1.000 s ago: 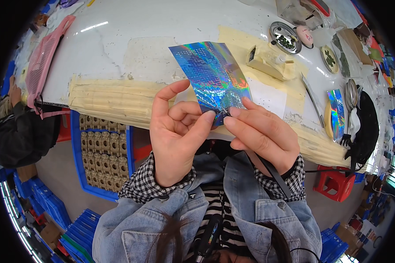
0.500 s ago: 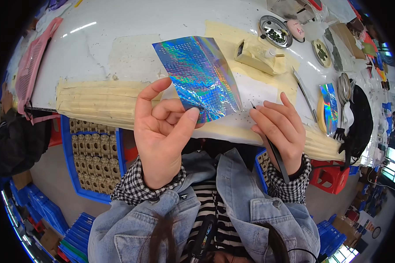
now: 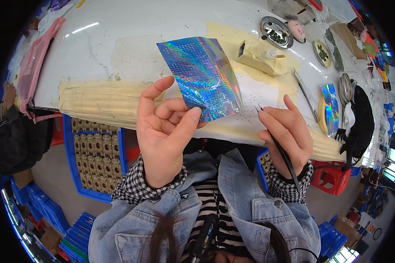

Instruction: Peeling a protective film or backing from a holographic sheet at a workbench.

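My left hand [image 3: 167, 127] pinches the lower left corner of a shiny blue holographic sheet [image 3: 202, 74] between thumb and fingers. Rows of small cut marks cover the sheet, which is held up over the table and bends a little. In my right hand [image 3: 287, 136] is a pair of black tweezers [image 3: 285, 160], their fine tips pointing up and left, just apart from the sheet's right edge. Under the tips lies white paper [image 3: 261, 93] with several tiny dark specks scattered on it.
A cream holder [image 3: 261, 59], a round metal dish [image 3: 276, 33] of dark green bits and a tape roll [image 3: 329, 109] lie on the right. A pink basket [image 3: 37, 61] stands at the left edge. Below the table is a blue crate [image 3: 81, 184] of patterned parts.
My right hand has drawn a little to the right, away from the sheet, and the tweezers' tips have parted slightly. The sheet and left hand have shifted slightly right.
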`<state>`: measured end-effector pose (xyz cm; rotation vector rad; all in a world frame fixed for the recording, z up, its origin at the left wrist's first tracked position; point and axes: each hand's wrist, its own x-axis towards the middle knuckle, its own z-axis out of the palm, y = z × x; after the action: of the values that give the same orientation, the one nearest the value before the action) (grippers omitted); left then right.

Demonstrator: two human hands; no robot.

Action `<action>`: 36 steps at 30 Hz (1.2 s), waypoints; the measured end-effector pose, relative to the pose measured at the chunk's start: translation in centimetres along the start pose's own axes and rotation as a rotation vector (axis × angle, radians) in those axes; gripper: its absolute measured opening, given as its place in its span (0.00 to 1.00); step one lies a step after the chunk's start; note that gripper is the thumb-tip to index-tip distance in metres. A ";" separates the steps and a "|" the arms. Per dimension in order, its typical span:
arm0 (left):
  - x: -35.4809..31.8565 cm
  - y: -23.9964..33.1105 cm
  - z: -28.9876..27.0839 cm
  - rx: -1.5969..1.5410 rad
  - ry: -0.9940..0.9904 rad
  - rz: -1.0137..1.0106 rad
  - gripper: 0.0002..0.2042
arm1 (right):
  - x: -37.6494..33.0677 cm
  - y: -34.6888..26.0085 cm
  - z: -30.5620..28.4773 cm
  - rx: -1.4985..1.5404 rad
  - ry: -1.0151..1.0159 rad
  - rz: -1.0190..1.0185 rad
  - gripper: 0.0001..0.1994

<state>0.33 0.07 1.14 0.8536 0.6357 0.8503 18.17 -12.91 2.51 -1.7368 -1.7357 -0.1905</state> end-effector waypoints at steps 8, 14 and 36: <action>0.2 0.2 -0.1 0.017 -0.018 -0.027 0.29 | 2.8 -2.2 2.0 0.198 0.006 -0.165 0.18; 0.2 0.3 -0.1 0.029 -0.060 -0.052 0.29 | 3.4 -2.4 2.4 0.199 -0.018 -0.177 0.18; 0.0 -0.1 -0.3 0.017 -0.071 -0.018 0.28 | 3.1 -2.2 2.9 0.243 -0.001 -0.142 0.17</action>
<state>0.17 0.15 0.89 0.8888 0.5886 0.7953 15.46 -8.98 2.72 -1.4420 -1.8024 -0.0372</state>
